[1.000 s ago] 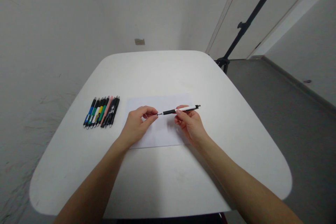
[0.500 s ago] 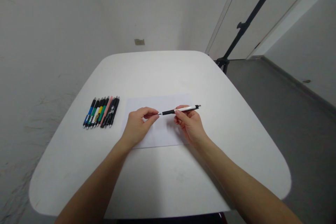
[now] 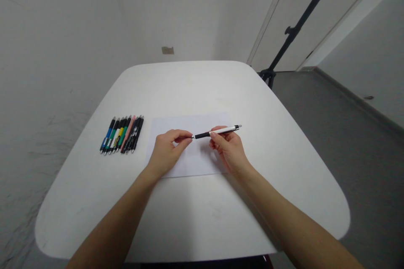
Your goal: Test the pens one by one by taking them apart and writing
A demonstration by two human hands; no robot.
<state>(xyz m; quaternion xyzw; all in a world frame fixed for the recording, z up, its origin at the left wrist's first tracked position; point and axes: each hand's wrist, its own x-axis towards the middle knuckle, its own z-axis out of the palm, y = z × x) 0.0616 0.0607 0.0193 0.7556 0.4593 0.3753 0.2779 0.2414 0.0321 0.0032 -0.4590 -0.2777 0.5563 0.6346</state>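
My right hand [image 3: 227, 145] holds a white pen with a black grip [image 3: 222, 130], thumb and fingers closed round its barrel. The pen is nearly level, its narrow end pointing left. At that end my left hand [image 3: 168, 147] pinches a small dark piece at the tip between thumb and forefinger; whether it is joined to the pen I cannot tell. Beneath both hands lies a white sheet of paper [image 3: 195, 162]. Several pens [image 3: 123, 134] in blue, green, yellow, pink and black lie side by side to the left of the paper.
The white table [image 3: 189, 88] has rounded corners and stands against a wall with a socket plate [image 3: 167, 50]. Beyond its right side are a black stand [image 3: 290, 35] and a door [image 3: 303, 12] with a dark handle.
My left fingertips have shifted very slightly right, towards the pen's body. My right hand has stayed in place, and the pen has turned a little about its length.
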